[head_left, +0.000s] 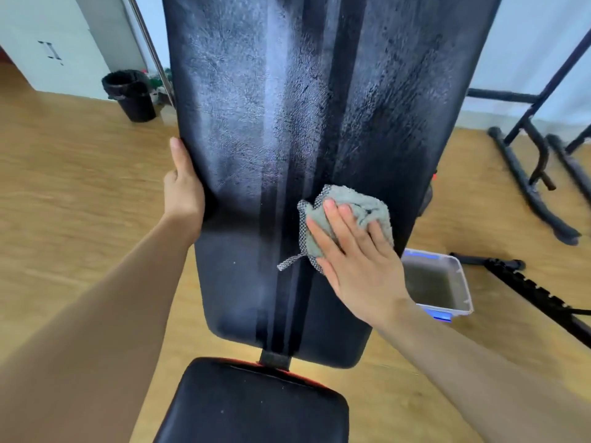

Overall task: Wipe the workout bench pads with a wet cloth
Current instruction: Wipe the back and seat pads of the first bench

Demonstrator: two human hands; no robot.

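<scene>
The long black back pad (256, 129) of the workout bench slopes away from me, its surface streaked and glistening. A separate black seat pad (252, 407) lies below it, nearest me. My right hand (355, 260) presses flat, fingers straight, on a bunched grey cloth (367, 206) with a mesh edge, against the right half of the back pad. My left hand (183, 183) grips the pad's left edge, thumb on top and fingers hidden behind it.
A clear plastic tub (460, 276) of murky water stands on the wooden floor just right of the bench. Black frame legs (527, 187) of other gym equipment spread at the right. A black waste bin (131, 94) stands at the back left by the wall.
</scene>
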